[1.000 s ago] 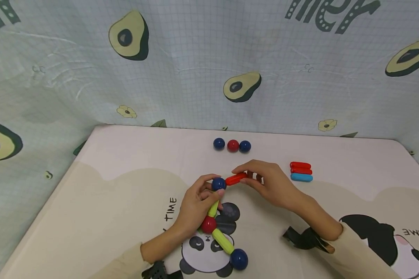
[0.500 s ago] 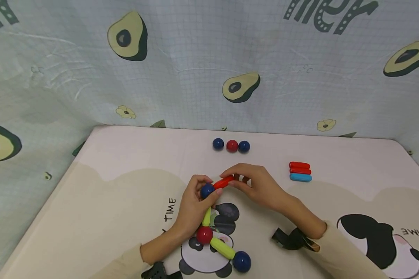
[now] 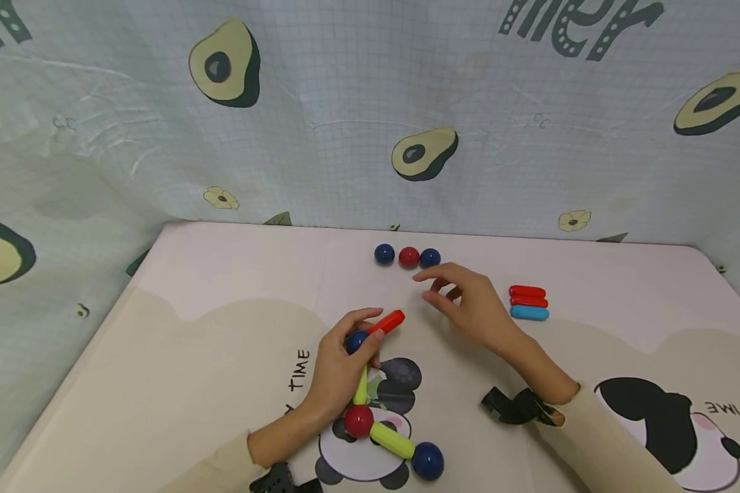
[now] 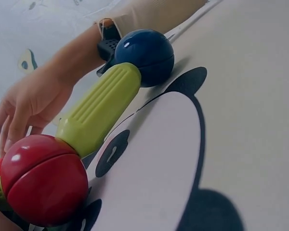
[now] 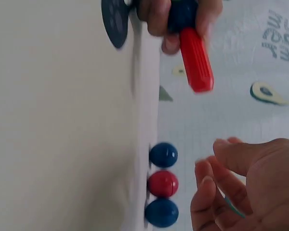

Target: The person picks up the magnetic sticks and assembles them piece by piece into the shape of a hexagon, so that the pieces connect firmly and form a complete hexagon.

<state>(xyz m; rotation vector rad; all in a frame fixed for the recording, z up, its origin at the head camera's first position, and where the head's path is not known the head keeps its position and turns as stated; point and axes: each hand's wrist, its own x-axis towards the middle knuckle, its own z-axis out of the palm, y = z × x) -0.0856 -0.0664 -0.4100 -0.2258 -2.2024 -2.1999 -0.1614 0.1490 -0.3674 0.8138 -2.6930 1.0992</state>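
My left hand [image 3: 344, 359] grips a blue ball [image 3: 357, 341] between thumb and fingers. A red rod [image 3: 387, 322] sticks out of that ball, up and to the right. From the same ball a yellow-green rod [image 3: 360, 389] leads down to a red ball [image 3: 359, 420]; a second yellow-green rod [image 4: 100, 109] joins that to another blue ball [image 4: 144, 57]. My right hand [image 3: 471, 301] is apart from the chain, holding nothing, its fingers loosely bent below the loose balls. In the right wrist view the red rod [image 5: 196, 60] points away from the left hand.
Near the table's back edge are two loose blue balls [image 3: 384, 255] [image 3: 430, 257] with a red ball [image 3: 409, 257] between them. Two red rods [image 3: 527, 291] and a light-blue rod [image 3: 529, 313] lie side by side at right. A patterned curtain [image 3: 321, 103] hangs behind the table.
My right hand has pushed the red rod leftward against the held blue ball, then let go and moved up and right. The chain has shifted left and slightly down with my left hand.
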